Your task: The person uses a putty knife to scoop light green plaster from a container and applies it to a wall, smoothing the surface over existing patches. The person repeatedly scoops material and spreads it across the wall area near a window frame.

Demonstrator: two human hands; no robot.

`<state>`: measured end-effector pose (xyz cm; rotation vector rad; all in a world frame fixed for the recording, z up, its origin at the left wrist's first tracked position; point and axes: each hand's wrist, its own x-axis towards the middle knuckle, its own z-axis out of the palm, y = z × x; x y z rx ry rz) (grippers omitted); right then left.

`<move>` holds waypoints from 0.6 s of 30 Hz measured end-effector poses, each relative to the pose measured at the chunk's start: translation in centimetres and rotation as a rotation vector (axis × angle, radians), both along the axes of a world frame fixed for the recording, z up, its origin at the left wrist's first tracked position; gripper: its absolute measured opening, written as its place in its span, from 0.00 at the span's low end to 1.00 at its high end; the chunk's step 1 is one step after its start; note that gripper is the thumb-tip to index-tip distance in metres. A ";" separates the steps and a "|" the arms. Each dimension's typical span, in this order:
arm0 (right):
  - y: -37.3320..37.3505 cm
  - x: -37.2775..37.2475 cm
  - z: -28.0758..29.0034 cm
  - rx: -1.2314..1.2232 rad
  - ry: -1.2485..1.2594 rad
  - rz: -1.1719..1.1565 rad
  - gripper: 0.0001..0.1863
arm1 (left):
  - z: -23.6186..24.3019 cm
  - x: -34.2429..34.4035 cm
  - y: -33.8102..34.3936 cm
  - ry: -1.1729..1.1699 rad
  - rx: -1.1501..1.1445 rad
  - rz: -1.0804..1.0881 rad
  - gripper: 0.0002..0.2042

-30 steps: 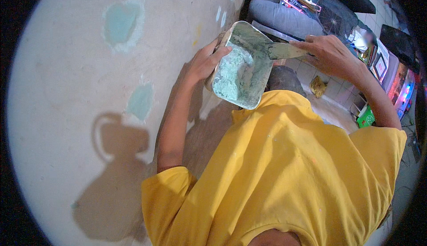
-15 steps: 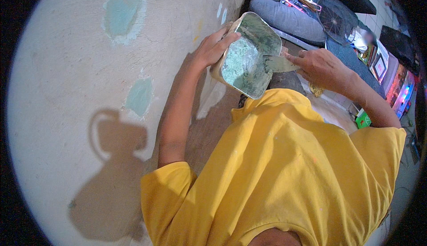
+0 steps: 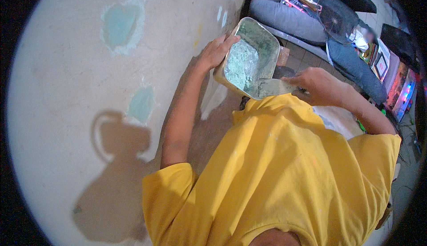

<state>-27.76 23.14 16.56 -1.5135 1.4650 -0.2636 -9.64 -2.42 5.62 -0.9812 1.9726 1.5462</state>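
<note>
My left hand (image 3: 217, 51) grips the left rim and side of a squarish tub (image 3: 265, 46), its thumb hooked over the edge. The tub is tilted so its inside faces me. Pale green putty (image 3: 240, 61) lies along its left and bottom, and green smears coat the walls. My right hand (image 3: 321, 86) is closed round the handle of a putty knife (image 3: 273, 87). The knife's wide blade, smeared with putty, reaches over the tub's lower right rim into it. The handle is mostly hidden by my fingers.
On my left stands a grey wall (image 3: 66, 90) with green filler patches (image 3: 120, 25), (image 3: 141, 104) and my shadow. At the upper right are a grey sofa (image 3: 287, 20), a black fan (image 3: 334, 19) and a framed picture (image 3: 381, 65) among clutter. Tiled floor (image 3: 302, 58) shows beyond the tub.
The putty knife has moved down along the tub's right side to its lower right rim, my right hand going down with it. The tub has shifted slightly; my left hand still holds it.
</note>
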 end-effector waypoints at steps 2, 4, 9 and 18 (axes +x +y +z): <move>-0.5 -1.1 -0.5 0.116 -0.119 -0.001 0.15 | 0.6 0.1 -0.1 -0.007 0.008 -0.026 0.38; -1.1 -1.6 -0.5 0.084 -0.213 -0.096 0.19 | 1.1 1.0 0.2 0.054 -0.041 -0.032 0.39; -1.3 -0.5 -2.1 -0.136 -0.067 -0.305 0.23 | 2.7 2.9 1.2 0.108 -0.174 -0.102 0.42; -3.6 3.9 -2.7 -0.165 0.345 -0.360 0.27 | 3.9 3.9 1.8 0.015 -0.132 -0.053 0.39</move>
